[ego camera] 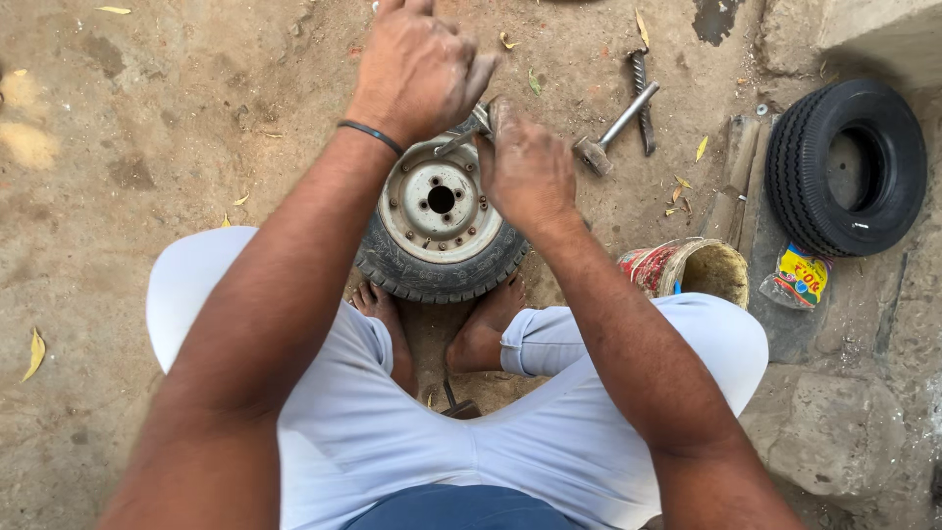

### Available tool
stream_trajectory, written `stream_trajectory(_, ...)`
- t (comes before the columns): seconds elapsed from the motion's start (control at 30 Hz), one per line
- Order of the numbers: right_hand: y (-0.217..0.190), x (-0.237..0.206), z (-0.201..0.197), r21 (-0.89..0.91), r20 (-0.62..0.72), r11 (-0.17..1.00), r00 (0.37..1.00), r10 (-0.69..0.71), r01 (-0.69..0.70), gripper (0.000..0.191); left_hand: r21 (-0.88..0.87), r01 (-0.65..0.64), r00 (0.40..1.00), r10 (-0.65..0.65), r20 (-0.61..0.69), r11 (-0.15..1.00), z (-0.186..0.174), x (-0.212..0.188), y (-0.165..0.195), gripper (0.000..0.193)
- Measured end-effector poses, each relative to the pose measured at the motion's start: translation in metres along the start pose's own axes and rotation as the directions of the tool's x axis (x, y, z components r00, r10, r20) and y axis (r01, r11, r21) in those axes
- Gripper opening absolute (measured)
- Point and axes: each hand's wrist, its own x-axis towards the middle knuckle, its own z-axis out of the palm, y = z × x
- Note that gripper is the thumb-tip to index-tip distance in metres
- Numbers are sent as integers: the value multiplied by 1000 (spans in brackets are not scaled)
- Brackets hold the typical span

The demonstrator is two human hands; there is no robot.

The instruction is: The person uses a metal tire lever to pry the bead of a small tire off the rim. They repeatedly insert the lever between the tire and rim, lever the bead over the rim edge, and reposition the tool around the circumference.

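Note:
A small wheel lies flat on the dirt between my bare feet: a worn black tyre (422,275) on a pale metal rim (438,201) with a centre hole and bolt holes. My left hand (417,64) is closed over the far end of a metal lever tool (469,128) at the wheel's far edge. My right hand (525,167) grips the same tool lower down, pressed against the rim's right side. The tool's tip is hidden by my hands.
A hammer (613,132) and a twisted metal bar (643,98) lie on the ground to the right. A red tin can (687,270) stands by my right knee. A loose black tyre (846,167), a yellow packet (800,280) and stone blocks sit at far right.

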Motion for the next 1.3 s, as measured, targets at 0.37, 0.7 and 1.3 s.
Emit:
stream_trajectory(0.37, 76, 44, -13, -235, -356, 972, 929, -99, 13, 28, -329, 335, 826, -107, 553, 883, -11, -34, 63, 18)
stream_trajectory(0.7, 67, 11, -63, 634, 84, 723, 954, 288, -274, 49, -406, 340, 741, 24, 671, 849, -26, -22, 62, 18)
stream_trajectory(1.3, 27, -4, -77, 376, -19, 882, 954, -298, 283, 37, -354, -19, 998, 39, 50, 935, 19, -1, 21, 46)
